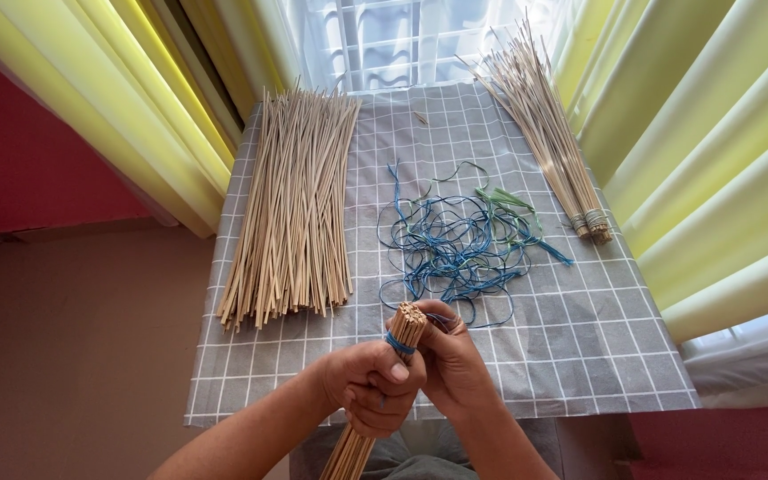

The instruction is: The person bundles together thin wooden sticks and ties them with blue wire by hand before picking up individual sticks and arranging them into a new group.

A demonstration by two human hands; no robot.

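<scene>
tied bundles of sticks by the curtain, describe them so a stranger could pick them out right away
Start at the grey checked cloth on the table and go to its far right edge, beside the yellow curtain. The tied bundles lie there slanted, ends fanning toward the window. Unlike the loose stick pile on the left, they are bound near the bottom.

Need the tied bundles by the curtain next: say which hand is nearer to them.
Right. The right hand is below and left of the tied bundles; the left hand, gripping the stick bundle, sits farther left.
</scene>
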